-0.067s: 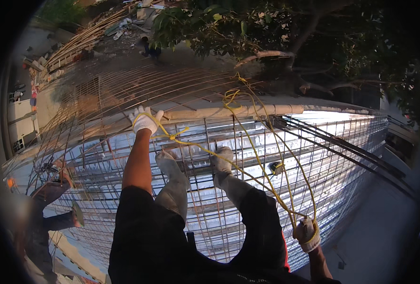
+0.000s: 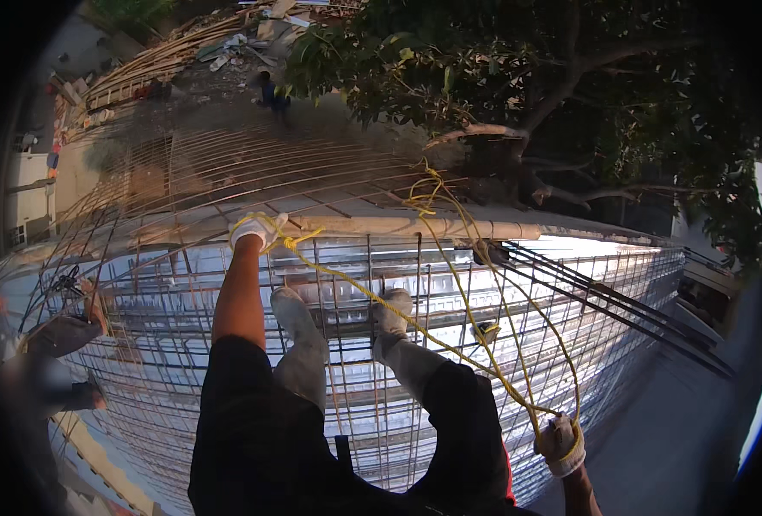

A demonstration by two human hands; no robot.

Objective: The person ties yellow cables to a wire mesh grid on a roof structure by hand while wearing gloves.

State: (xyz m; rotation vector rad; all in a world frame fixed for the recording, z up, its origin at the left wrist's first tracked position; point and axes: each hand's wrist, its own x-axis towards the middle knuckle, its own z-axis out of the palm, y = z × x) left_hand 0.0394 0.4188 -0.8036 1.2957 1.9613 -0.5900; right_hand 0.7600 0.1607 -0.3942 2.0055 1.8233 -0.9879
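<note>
My left hand (image 2: 259, 230), in a white glove, is at a long pole (image 2: 381, 226) along the far edge of a rebar grid (image 2: 415, 322). A yellow rope (image 2: 359, 279) loops over its back, with a knot just to the right. The fingers look curled round the rope, but their tips are hidden. At the lower right my right hand (image 2: 560, 443), also gloved, is closed round several strands of the same rope. Those strands run up to the pole and over it. Between my hands, my feet (image 2: 392, 311) stand on the grid.
Shiny ribbed metal sheeting (image 2: 518, 318) lies under the bars. A small yellow-and-black tape measure (image 2: 486, 333) rests right of my feet. Dark bars (image 2: 604, 284) stick out at the right. Another person (image 2: 54, 378) is at the left. Beyond the pole are ground, a tree (image 2: 518, 138) and lower bars.
The view has shifted, so the pole and grid appear slightly lower. My left hand's fingers look less spread. My right hand still grips the rope.
</note>
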